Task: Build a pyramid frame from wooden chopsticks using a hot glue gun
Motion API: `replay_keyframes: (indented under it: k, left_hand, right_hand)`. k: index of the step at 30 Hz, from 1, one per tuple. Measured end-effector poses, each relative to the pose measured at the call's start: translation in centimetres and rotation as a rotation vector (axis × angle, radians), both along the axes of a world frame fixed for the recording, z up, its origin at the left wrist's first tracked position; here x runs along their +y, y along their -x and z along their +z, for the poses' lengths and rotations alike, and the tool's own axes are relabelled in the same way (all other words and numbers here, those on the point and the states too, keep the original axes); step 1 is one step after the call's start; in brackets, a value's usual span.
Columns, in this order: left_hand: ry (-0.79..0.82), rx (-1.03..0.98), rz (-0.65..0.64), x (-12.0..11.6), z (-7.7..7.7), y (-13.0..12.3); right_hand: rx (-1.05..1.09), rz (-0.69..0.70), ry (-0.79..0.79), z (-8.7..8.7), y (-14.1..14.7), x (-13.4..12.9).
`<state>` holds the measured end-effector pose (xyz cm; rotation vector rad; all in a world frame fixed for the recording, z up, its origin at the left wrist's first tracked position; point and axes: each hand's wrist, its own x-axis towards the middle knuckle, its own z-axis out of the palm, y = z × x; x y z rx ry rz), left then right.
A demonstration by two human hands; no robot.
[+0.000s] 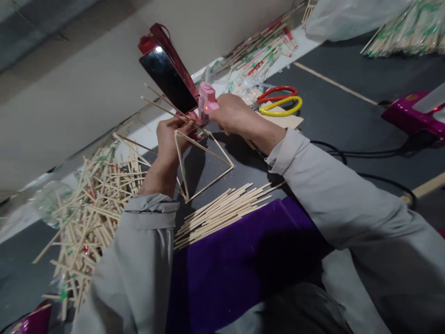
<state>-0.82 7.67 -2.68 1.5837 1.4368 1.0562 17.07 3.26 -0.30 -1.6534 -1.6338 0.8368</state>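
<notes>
My left hand is closed on a frame of thin wooden sticks, whose joined sticks form open triangles and stick out toward the upper left. In my right hand is a pink glue gun with a small lit red light, its body upright and its lower end close to the sticks by my left fingers. The exact contact at the tip is too small to tell. Just behind my hands a phone with a dark screen leans in a red case. A row of loose sticks lies nearer to me.
A large messy heap of sticks fills the left side. Scissors with red and yellow handles lie right of my right hand. Wrapped sticks are at the upper right, a magenta device with black cables at the right. Purple cloth lies in front.
</notes>
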Motion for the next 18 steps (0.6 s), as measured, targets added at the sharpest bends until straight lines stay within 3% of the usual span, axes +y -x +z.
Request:
replay_keyframes:
  k: [5,9,18]
  left_hand:
    - [0.007,0.006,0.004,-0.6,0.4,-0.2]
    - [0.041,-0.031,0.004,0.1,-0.3,0.5]
    - [0.033,-0.012,-0.016,0.8,-1.1,1.1]
  right_hand:
    - [0.424,-0.012,0.071,1.0,-1.0,-1.4]
    - [0.744,-0.013,0.108,0.9,-1.5,-1.9]
    - [0.871,0.07,0.124,0.5,-3.8,-3.7]
